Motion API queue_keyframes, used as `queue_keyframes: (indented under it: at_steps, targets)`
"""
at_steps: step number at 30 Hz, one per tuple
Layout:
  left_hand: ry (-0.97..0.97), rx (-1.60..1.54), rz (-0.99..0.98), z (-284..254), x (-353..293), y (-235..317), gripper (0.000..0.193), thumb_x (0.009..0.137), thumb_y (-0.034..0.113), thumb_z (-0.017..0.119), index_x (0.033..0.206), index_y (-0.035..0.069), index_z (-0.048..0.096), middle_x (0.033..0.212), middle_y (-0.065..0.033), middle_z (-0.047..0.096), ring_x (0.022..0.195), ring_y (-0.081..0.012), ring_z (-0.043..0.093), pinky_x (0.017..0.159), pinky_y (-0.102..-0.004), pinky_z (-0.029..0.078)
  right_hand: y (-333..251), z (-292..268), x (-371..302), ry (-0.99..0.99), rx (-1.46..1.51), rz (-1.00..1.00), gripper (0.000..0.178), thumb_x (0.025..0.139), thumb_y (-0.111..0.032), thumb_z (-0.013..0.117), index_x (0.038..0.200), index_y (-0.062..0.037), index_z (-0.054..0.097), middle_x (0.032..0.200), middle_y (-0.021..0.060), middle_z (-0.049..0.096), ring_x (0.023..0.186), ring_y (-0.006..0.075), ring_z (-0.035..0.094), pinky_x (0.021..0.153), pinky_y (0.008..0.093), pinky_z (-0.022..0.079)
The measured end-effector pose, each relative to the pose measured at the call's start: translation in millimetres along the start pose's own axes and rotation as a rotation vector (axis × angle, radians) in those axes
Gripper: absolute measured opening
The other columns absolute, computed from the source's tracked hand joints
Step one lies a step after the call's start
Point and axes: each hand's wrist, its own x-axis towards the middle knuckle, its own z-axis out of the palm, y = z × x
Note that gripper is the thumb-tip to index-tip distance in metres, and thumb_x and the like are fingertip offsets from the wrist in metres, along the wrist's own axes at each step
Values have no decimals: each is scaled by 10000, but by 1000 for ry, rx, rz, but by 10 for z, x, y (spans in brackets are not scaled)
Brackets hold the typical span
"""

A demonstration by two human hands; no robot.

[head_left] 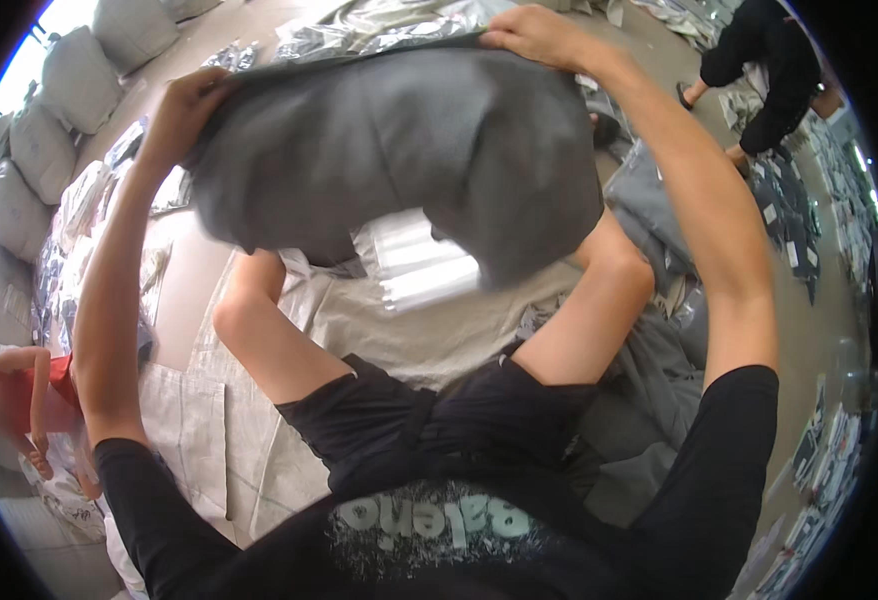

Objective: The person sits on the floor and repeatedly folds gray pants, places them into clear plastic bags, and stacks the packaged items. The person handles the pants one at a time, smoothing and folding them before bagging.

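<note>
A dark grey garment [399,130], which looks like a pair of trousers with a seam down the middle, hangs stretched between my raised hands. At its upper left corner, my left hand [191,105] is closed on the edge. My right hand [534,38] pinches the top edge toward its right end. The cloth's lower part is blurred and hangs in two parts above my knees. Behind it, between my legs, shiny clear plastic packaging [424,262] shows in the gap.
A pale woven sheet [359,325] lies under my legs. More grey garments [649,420] are heaped to my right. Large stuffed sacks [79,80] line the left, with packaged clothes beside them. A person in red [49,395] is at left; another in black [774,70] bends at far right.
</note>
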Motion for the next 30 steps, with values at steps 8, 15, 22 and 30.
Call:
queue_keyframes:
  at_steps: [8, 15, 22, 30]
  targets:
    - [-30, -395, -94, -604, 320, 932, 361, 1021, 362, 757, 1041, 2, 752, 847, 41, 689, 764, -42, 609, 719, -242, 506, -77, -992, -497, 186, 514, 111, 396, 1036, -383, 705, 1156, -9, 743, 1018, 29, 750, 974, 106, 673, 864, 310, 537]
    - [-95, -641, -353, 88, 517, 890, 351, 1034, 276, 703, 1180, -40, 752, 967, -66, 785, 812, -113, 716, 747, -280, 576, 169, -487, -461, 21, 658, 204, 408, 1026, -383, 738, 1217, -23, 761, 1051, 7, 783, 960, 79, 711, 863, 235, 543]
    - [267, -1008, -558, 222, 835, 1117, 287, 1060, 208, 655, 1183, -47, 702, 1000, -99, 776, 770, -176, 742, 723, -304, 613, -23, -644, -410, 386, 680, 221, 368, 1081, -357, 671, 1075, -7, 787, 861, -24, 738, 761, 60, 645, 685, 258, 529]
    - [814, -1035, -243, 197, 849, 1507, 273, 1097, 176, 553, 1179, -61, 660, 979, -121, 722, 812, -222, 746, 660, -342, 674, -448, -946, -425, 452, 988, 288, 328, 1087, -318, 661, 1174, -20, 766, 933, 5, 764, 750, 94, 683, 685, 265, 558]
